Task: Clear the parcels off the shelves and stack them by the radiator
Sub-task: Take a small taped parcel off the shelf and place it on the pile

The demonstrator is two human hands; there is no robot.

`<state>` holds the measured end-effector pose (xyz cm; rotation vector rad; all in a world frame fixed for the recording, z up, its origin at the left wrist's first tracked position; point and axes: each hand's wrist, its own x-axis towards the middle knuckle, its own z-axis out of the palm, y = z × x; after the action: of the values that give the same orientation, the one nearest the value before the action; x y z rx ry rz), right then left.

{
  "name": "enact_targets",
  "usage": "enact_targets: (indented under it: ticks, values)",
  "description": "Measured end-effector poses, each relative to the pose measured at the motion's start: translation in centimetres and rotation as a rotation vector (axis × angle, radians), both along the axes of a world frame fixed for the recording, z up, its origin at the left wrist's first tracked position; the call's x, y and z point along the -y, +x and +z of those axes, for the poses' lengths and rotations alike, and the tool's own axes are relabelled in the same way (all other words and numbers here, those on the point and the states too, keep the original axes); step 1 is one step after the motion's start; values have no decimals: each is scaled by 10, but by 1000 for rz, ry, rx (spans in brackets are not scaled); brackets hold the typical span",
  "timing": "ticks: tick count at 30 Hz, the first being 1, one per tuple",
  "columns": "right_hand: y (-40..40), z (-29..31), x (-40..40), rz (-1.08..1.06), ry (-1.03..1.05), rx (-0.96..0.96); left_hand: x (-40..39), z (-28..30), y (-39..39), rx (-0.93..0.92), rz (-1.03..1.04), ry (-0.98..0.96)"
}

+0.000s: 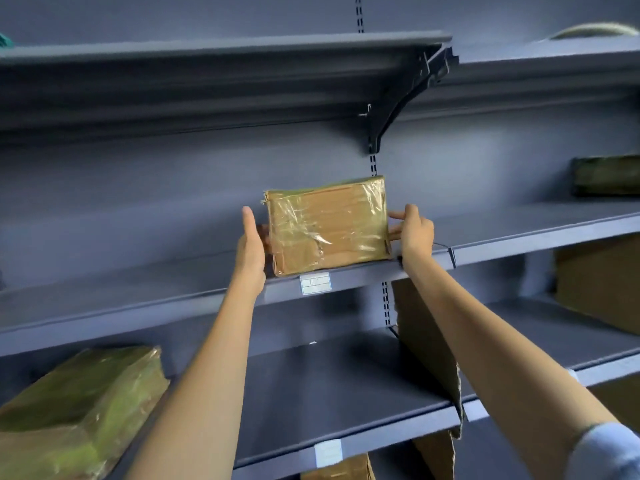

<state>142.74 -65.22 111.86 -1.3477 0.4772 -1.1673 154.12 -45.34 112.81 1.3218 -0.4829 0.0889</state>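
a: head cam question, can anyone read the white tag (315, 283) on the shelf (156, 299) edge? too blurry for me.

b: same. the taped cardboard parcel (329, 225) sits right above it at the front lip, wrapped in crinkly shiny tape. left hand (250, 244) flat against its left side, fingers straight. right hand (414, 230) pinches its right edge.

a: anything nearby?

b: greenish wrapped parcel (79, 407) one shelf down on the left, torn cardboard sheet (426, 344) standing upright under the right arm.
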Motion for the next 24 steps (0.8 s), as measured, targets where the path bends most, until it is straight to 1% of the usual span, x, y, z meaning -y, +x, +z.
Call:
enact_targets:
  ticks: [1, 3, 5, 8, 10, 12, 14, 16, 19, 20, 21, 24]
  values:
    - [-1, 0, 0, 25, 26, 5, -1, -2, 0, 15, 7, -10]
    - [-5, 3, -1, 84, 29, -34, -1, -4, -3, 62, 21, 32]
    - [-11, 6, -1, 176, 22, -34, -2, -3, -7, 85, 12, 67]
    - [-22, 4, 0, 285, -36, -74, -6, -3, -13, 24, -99, 91]
    - [-30, 1, 2, 329, -89, -107, -8, -2, -15, 23, -155, 118]
    - [-44, 1, 6, 353, -103, -112, -10, 5, -20, 25, -260, 134]
    - [-62, 6, 17, 382, -73, -97, -13, 17, -26, 42, -365, 184]
    - [-81, 11, 26, 429, -55, -114, -16, 31, -31, 85, -461, 290]
    - [-110, 13, 36, 485, -93, -212, -15, 48, -50, 169, -688, 472]
    - [-120, 11, 39, 513, -91, -237, -12, 51, -58, 198, -730, 524]
    - [-131, 8, 44, 541, -82, -251, -6, 51, -67, 223, -737, 554]
    - [-167, -4, 60, 590, -92, -318, 26, 44, -93, 271, -679, 554]
